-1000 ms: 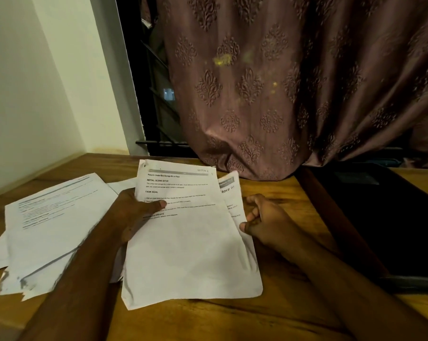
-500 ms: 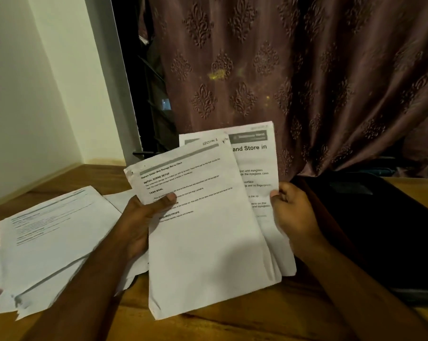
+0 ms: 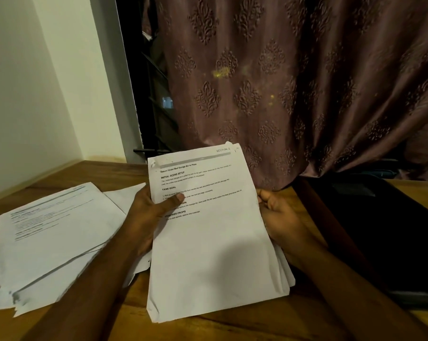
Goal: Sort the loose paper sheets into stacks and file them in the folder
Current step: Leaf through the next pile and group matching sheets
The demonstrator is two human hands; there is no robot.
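Squared up now: the two sheets that stood fanned apart half a second ago have slid together into one held stack [image 3: 215,242], and only stepped edges show at its lower right corner.

Behind it all hangs the mauve patterned curtain [image 3: 294,82], falling down to the wooden surface [image 3: 232,326]. Off to the right lies the dark folder [image 3: 380,230], flat on that surface and just beside the right forearm. On the left, the loose sheets [image 3: 53,242] are spread in an untidy overlapping heap, printed side up, corners poking out at several angles, well clear of the folder.

Centre stage, the held stack is tilted up toward the camera, its bottom edge down at the surface; whether it actually touches there I cannot tell. Its top page reads "SECTION 2" and "TASK GOAL".

Left hand [image 3: 151,217] is clamped on the stack's left edge, thumb pressed across the printed face, fingers hidden behind the paper. Right hand [image 3: 279,217] grips the right edge, fingers curled round it from behind, with the knuckles showing just past the paper's margin.
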